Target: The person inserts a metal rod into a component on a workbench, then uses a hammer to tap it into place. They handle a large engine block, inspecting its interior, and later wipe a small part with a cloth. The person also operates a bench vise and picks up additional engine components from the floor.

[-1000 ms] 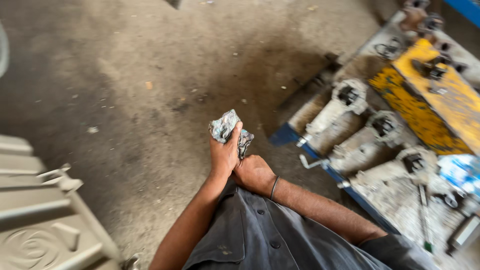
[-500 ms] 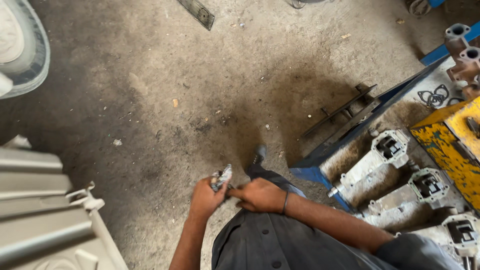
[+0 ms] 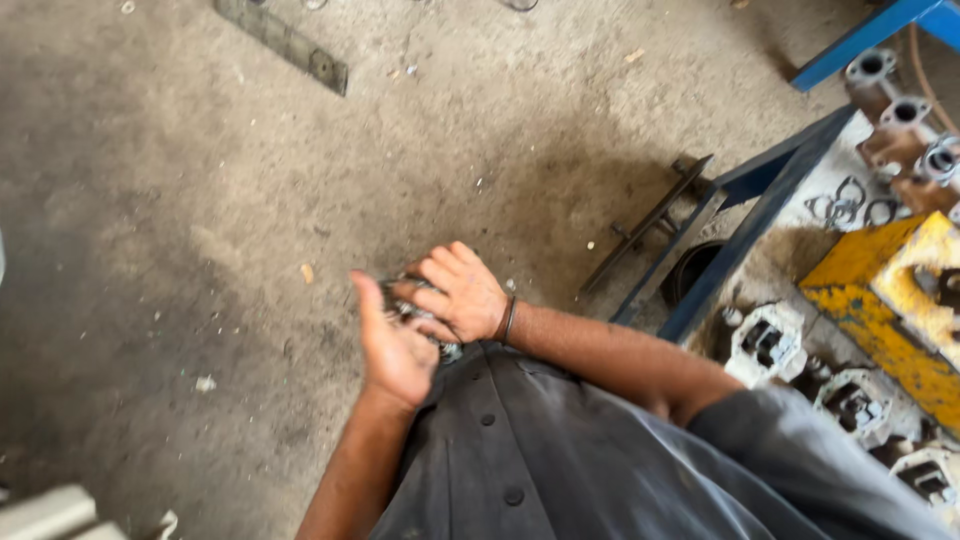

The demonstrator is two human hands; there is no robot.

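Note:
My two hands meet in front of my dark grey shirt [image 3: 560, 460]. A small crumpled grey wad [image 3: 403, 308], like a dirty rag, is pressed between them and mostly hidden. My left hand [image 3: 393, 350] cups it from below with the thumb raised. My right hand [image 3: 462, 293], with a thin dark band at the wrist, covers it from above with its fingers curled over it.
Stained concrete floor [image 3: 200, 220] lies all around. A blue metal bench frame [image 3: 760, 200] stands at the right with grey metal castings [image 3: 765, 340] and a yellow block [image 3: 890, 300] on it. A dark bracket [image 3: 650, 225] leans by the frame. A flat metal bar [image 3: 285, 45] lies on the floor, top left.
The view has swung left and down. My left hand held the wad up alone; now both hands have closed over it, close to my body.

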